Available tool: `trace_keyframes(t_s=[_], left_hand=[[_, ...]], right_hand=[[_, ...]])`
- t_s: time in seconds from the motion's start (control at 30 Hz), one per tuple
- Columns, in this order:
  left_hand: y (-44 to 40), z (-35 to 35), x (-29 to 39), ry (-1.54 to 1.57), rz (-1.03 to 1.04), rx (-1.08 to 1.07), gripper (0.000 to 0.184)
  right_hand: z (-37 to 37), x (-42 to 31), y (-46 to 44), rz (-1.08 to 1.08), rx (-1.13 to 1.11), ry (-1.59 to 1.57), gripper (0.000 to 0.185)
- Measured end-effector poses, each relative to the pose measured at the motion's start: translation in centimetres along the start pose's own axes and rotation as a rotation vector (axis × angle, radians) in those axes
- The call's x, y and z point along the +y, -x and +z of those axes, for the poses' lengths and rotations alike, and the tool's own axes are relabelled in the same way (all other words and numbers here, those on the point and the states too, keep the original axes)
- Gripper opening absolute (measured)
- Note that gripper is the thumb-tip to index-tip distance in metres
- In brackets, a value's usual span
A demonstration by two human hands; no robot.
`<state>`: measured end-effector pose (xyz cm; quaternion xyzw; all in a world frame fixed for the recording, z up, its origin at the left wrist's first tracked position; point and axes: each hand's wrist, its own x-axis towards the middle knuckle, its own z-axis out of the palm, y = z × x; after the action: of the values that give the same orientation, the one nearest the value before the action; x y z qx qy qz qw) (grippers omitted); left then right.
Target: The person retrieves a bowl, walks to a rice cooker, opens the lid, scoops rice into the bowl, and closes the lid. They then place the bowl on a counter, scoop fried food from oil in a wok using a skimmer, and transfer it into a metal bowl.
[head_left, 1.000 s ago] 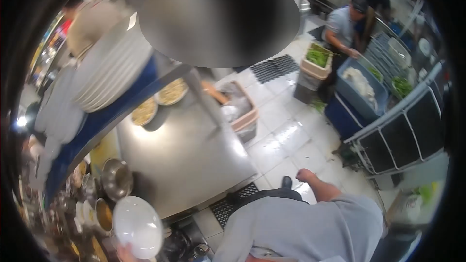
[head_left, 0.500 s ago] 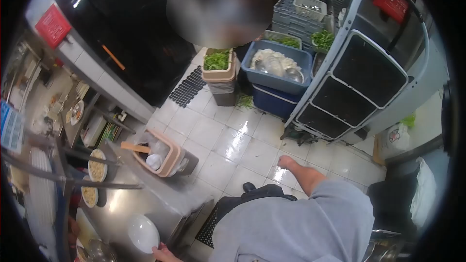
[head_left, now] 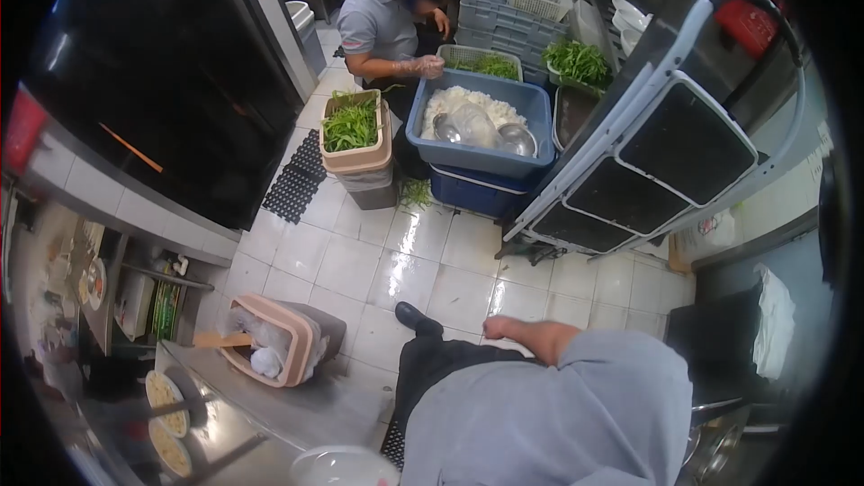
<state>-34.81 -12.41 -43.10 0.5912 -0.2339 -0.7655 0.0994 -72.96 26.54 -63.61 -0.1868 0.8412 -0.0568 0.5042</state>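
My right hand (head_left: 495,328) hangs in front of my grey shirt, low over the tiled floor. Its fingers look curled into a loose fist, and nothing shows in them. A white plate (head_left: 340,468) is cut off by the bottom edge of the view, left of my body. My left hand is out of view, so its hold on the plate cannot be seen.
A gloved person (head_left: 382,27) is behind a blue tub (head_left: 418,139) of white food, beside a bin of greens (head_left: 351,126). A lined bin (head_left: 301,342) stands near the steel counter (head_left: 225,396). At right leans a folded ladder (head_left: 630,157).
The view has swung left and down. The plate has moved to the bottom edge and my left hand has left the view. My right hand still hangs, and my dark shoe has come forward.
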Motion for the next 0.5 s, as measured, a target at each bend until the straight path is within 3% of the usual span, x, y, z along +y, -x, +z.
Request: trace_keyframes(t_s=[0.13, 0.17, 0.23, 0.27, 0.3, 0.37, 0.47, 0.5], left_hand=[[-4.1, 6.6, 1.1, -0.02, -0.242, -0.082, 0.034], [-5.2, 8.2, 1.9, 0.0, -0.33, -0.099, 0.035], [-7.8, 11.8, 4.8, -0.035, -0.419, -0.143, 0.036], [-9.1, 13.9, 6.1, -0.108, -0.372, -0.182, 0.037], [-9.6, 15.5, 7.3, -0.432, -0.012, -0.288, 0.041], [-10.6, 18.5, 10.0, -1.065, 0.77, -0.285, 0.048], [-13.4, 23.7, 14.6, -0.721, 0.756, -0.405, 0.048], [-14.6, 25.9, 15.9, -0.506, 0.642, -0.437, 0.051]], right_hand=[[-8.8, 1.5, -3.7, 0.16, 0.027, 0.058, 0.031], [-13.8, -0.2, -2.4, 0.2, 0.061, -0.001, 0.03], [-19.6, -1.0, -5.4, 0.136, 0.243, -0.009, 0.027], [-23.1, -2.4, -5.8, 0.116, 0.365, -0.161, 0.027], [-26.4, -4.2, -5.4, 0.091, 0.487, -0.309, 0.027], [-31.5, -7.2, -4.8, 0.021, 0.54, -0.552, 0.027], [-35.3, -10.1, -4.8, -0.046, 0.595, -0.527, 0.027], [-35.8, -10.1, -6.0, -0.004, 0.564, -0.461, 0.027]])
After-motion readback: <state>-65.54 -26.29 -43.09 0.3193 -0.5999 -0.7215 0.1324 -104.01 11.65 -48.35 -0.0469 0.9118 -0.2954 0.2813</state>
